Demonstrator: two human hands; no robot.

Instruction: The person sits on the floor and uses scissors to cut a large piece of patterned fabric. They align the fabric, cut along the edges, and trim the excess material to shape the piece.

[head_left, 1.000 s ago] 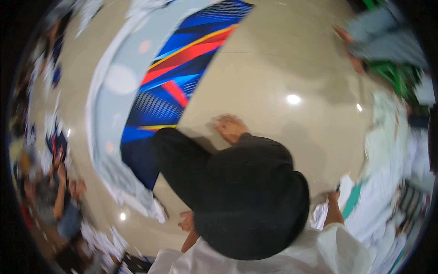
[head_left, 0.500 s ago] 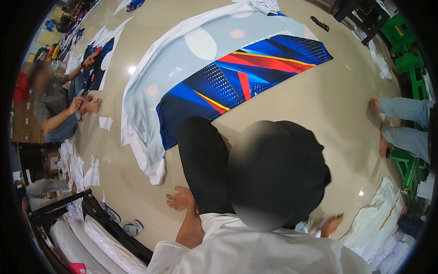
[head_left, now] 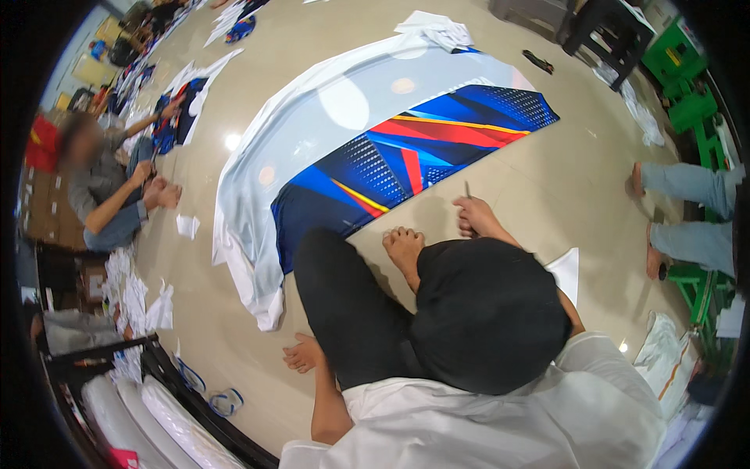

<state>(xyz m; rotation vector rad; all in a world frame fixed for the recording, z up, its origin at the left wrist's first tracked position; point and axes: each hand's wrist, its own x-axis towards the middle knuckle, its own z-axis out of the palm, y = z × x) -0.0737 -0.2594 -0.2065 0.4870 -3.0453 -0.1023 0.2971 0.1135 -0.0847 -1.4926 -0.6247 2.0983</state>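
My left hand [head_left: 303, 353] rests on the floor beside my left thigh, open, with its fingers spread. My right hand [head_left: 476, 217] is raised in front of my right knee, fingers closed around a thin dark pointed tool [head_left: 467, 189] whose tip sticks up; its lower part is hidden in the hand. Beyond my bare foot [head_left: 405, 248] lies a long fabric piece [head_left: 414, 148], printed blue, red and yellow along its near side. Its far part is a pale grey fabric layer [head_left: 301, 129] with a white border, bunched at both ends. Neither hand touches it.
A seated person [head_left: 101, 180] at the left handles dark printed fabric [head_left: 173, 117]. Another person's legs [head_left: 691, 211] stand at the right by green metal frames [head_left: 691, 109]. Wrapped rolls [head_left: 168, 422], blue-strapped sandals [head_left: 226, 402], a black stool [head_left: 608, 35] and white scraps [head_left: 187, 227] lie around.
My right hand has come up from the lower right to in front of my knee, the thin tool now visible in it. A white piece shows by my right forearm. My left hand stays down.
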